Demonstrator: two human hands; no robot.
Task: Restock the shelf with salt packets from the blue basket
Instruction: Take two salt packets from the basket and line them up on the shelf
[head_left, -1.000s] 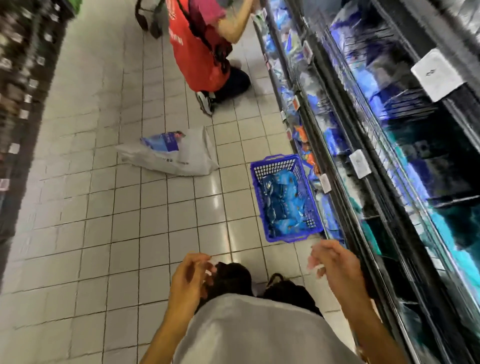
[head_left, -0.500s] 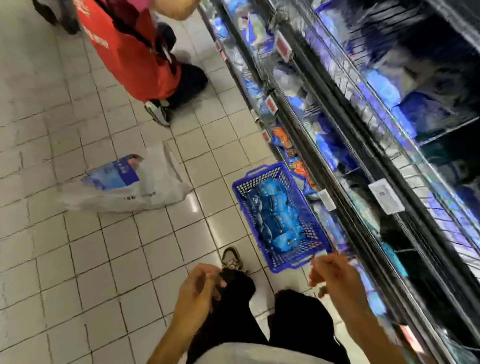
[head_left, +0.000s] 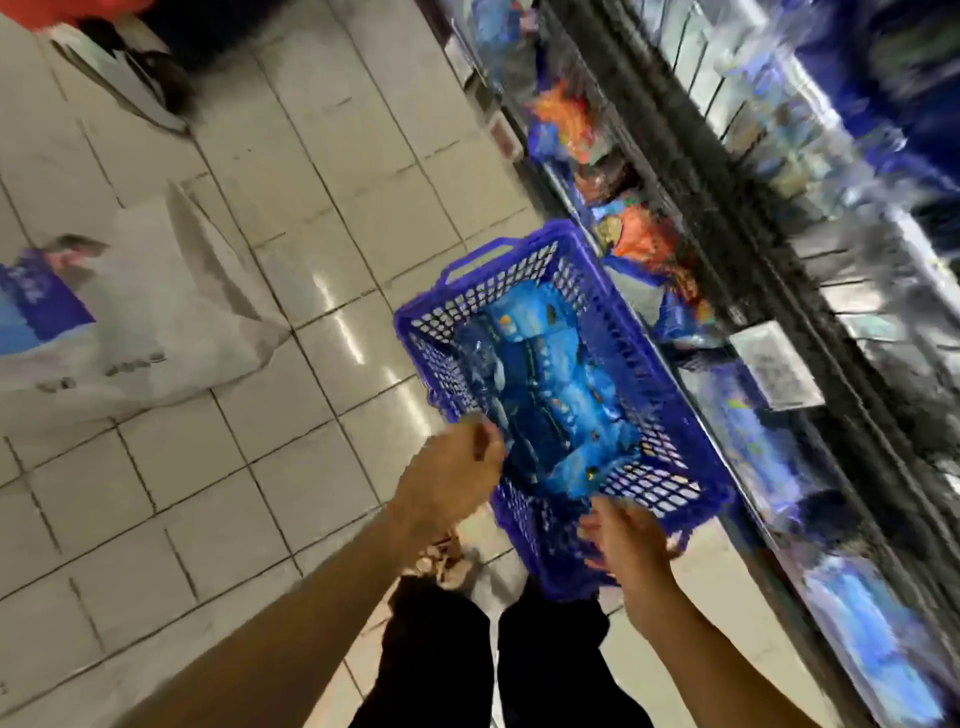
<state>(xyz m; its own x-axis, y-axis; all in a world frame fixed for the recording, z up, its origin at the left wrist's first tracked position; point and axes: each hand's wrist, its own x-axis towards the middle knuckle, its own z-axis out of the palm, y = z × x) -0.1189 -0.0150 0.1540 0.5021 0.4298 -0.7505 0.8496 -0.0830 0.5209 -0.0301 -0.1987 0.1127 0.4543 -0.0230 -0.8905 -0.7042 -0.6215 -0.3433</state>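
Both hands (head_left: 447, 478) now reach blue basket (head_left: 670, 415); packets (head_left: 550, 395) glossy blue.

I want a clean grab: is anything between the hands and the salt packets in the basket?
Nothing visible. The salt packets lie uncovered in the open-topped blue basket; left hand and right hand are at its near rim.

The blue basket (head_left: 524, 291) stood open-topped on the floor (head_left: 291, 156), so its salt packets (head_left: 550, 395) lay reachable from above. The shelf (head_left: 737, 270) crowded its right wall, seemingly touching through the blur. A white bag (head_left: 171, 306) lay well apart on the left.
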